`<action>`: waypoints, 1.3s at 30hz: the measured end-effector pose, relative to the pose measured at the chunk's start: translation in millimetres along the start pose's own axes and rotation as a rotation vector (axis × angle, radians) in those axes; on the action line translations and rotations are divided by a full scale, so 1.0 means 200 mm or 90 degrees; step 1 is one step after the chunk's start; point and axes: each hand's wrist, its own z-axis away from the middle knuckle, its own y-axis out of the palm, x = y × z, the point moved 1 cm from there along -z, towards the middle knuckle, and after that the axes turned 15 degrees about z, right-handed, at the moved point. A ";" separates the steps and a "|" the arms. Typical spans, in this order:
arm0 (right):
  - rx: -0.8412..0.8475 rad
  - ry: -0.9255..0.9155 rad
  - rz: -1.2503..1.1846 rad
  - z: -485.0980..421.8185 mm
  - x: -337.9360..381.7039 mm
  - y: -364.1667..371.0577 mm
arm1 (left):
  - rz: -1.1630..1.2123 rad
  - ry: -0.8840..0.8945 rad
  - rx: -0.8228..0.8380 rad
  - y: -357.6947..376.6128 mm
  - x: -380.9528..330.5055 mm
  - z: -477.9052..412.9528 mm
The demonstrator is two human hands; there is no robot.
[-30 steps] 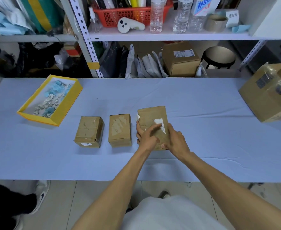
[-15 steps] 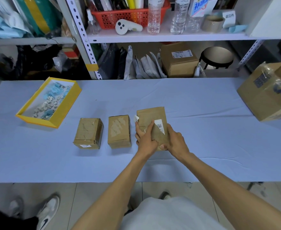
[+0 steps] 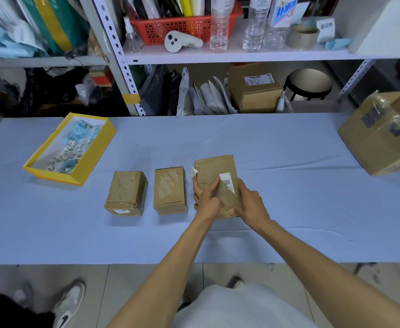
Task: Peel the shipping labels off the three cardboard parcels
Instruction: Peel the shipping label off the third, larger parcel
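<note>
Three brown cardboard parcels stand in a row on the pale blue table. The left parcel (image 3: 126, 192) and the middle parcel (image 3: 169, 190) show torn patches on top. On the right parcel (image 3: 214, 170) a white label remnant (image 3: 227, 182) with a barcode still sticks. My left hand (image 3: 206, 200) lies on the parcel's top with its index finger stretched to the label's edge. My right hand (image 3: 248, 202) grips the parcel's near right side. A small white paper scrap (image 3: 194, 172) pokes out at the parcel's left edge.
A yellow tray (image 3: 76, 178) with peeled label scraps sits at the left of the table (image 3: 288, 185). A large taped carton (image 3: 378, 138) stands at the right edge. Shelves with boxes, bottles and bags run behind. Someone's shoes (image 3: 68, 301) show on the floor at lower left.
The white label remnant has grown narrower under my left fingers. My left index finger has slid further up along its edge. My right hand keeps its hold on the parcel.
</note>
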 end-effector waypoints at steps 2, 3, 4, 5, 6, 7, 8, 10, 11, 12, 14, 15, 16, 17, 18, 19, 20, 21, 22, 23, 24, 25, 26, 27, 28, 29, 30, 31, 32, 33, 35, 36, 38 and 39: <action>0.001 0.009 0.011 0.00 0.00 0.00 | -0.016 -0.010 0.006 0.00 -0.01 0.00; 0.002 0.013 0.016 -0.01 0.01 0.00 | -0.025 -0.017 0.009 0.00 -0.02 0.01; 0.003 0.016 0.022 -0.01 0.01 0.00 | -0.031 -0.022 0.010 0.01 -0.04 0.01; 0.004 0.016 0.026 -0.01 0.02 0.00 | -0.033 -0.026 0.008 0.01 -0.04 0.01; 0.004 0.016 0.027 -0.02 0.02 0.00 | -0.028 -0.027 0.005 0.00 -0.05 0.00; 0.004 0.017 0.028 -0.02 0.02 0.01 | -0.015 -0.027 0.000 0.00 -0.05 0.00; 0.002 0.019 0.029 -0.02 0.02 0.01 | 0.004 -0.027 -0.007 0.00 -0.05 -0.01; 0.001 0.025 0.029 -0.02 0.01 0.01 | 0.051 -0.025 -0.019 -0.02 -0.04 -0.04; 0.001 0.028 0.029 -0.02 0.01 0.01 | 0.070 -0.022 -0.022 -0.02 -0.03 -0.05; 0.003 0.029 0.031 -0.02 0.01 0.01 | 0.085 -0.020 -0.027 -0.03 -0.02 -0.07; 0.010 0.029 0.041 -0.02 0.01 0.01 | 0.095 -0.020 -0.035 -0.04 0.00 -0.10; 0.012 0.029 0.043 -0.02 0.01 0.00 | 0.091 -0.023 -0.034 -0.04 -0.01 -0.11; 0.013 0.029 0.044 -0.03 0.01 0.00 | 0.085 -0.024 -0.031 -0.04 -0.02 -0.11; 0.014 0.027 0.046 -0.03 0.01 0.00 | 0.074 -0.024 -0.028 -0.05 -0.03 -0.12; 0.014 0.027 0.048 -0.02 0.01 0.00 | 0.063 -0.022 -0.025 -0.05 -0.04 -0.12; 0.015 0.028 0.050 -0.02 0.02 0.00 | 0.052 -0.020 -0.023 -0.06 -0.05 -0.12; 0.016 0.030 0.052 -0.02 0.02 0.00 | 0.040 -0.020 -0.020 -0.06 -0.05 -0.12; 0.017 0.030 0.054 -0.02 0.02 0.00 | 0.026 -0.022 -0.015 -0.07 -0.06 -0.12; 0.018 0.030 0.055 -0.02 0.02 0.00 | 0.016 -0.026 -0.009 -0.06 -0.07 -0.12; 0.020 0.030 0.057 -0.02 0.02 -0.01 | -0.005 -0.029 0.004 -0.06 -0.08 -0.11; 0.022 0.030 0.059 -0.02 0.03 -0.01 | -0.034 -0.030 0.020 -0.05 -0.09 -0.10; 0.023 0.029 0.061 -0.02 0.03 -0.01 | -0.072 -0.027 0.033 -0.05 -0.09 -0.09; 0.024 0.030 0.058 -0.02 0.03 -0.01 | -0.100 -0.020 0.035 -0.04 -0.09 -0.08; 0.023 0.031 0.054 -0.02 0.03 -0.01 | -0.113 -0.009 0.032 -0.04 -0.08 -0.07; 0.020 0.031 0.047 -0.02 0.03 -0.01 | -0.115 0.006 0.030 -0.05 -0.07 -0.07; 0.018 0.031 0.042 -0.02 0.02 -0.01 | -0.119 0.021 0.030 -0.05 -0.06 -0.07; 0.018 0.031 0.037 -0.02 0.02 -0.01 | -0.133 0.036 0.033 -0.07 -0.04 -0.07; 0.017 0.029 0.035 -0.02 0.02 -0.01 | -0.151 0.049 0.041 -0.07 -0.02 -0.07; 0.015 0.028 0.035 -0.02 0.02 -0.01 | -0.170 0.058 0.050 -0.08 -0.01 -0.07; 0.013 0.025 0.037 -0.02 0.02 -0.01 | -0.189 0.067 0.055 -0.08 0.00 -0.07; 0.012 0.021 0.039 -0.01 0.02 -0.01 | -0.216 0.079 0.057 -0.08 0.00 -0.07; 0.011 0.021 0.038 -0.01 0.02 -0.01 | -0.220 0.077 0.057 -0.07 -0.01 -0.06; 0.011 0.024 0.039 -0.01 0.02 -0.01 | -0.221 0.076 0.053 -0.06 -0.01 -0.06; 0.012 0.024 0.041 -0.01 0.02 -0.02 | -0.219 0.077 0.050 -0.06 -0.01 -0.06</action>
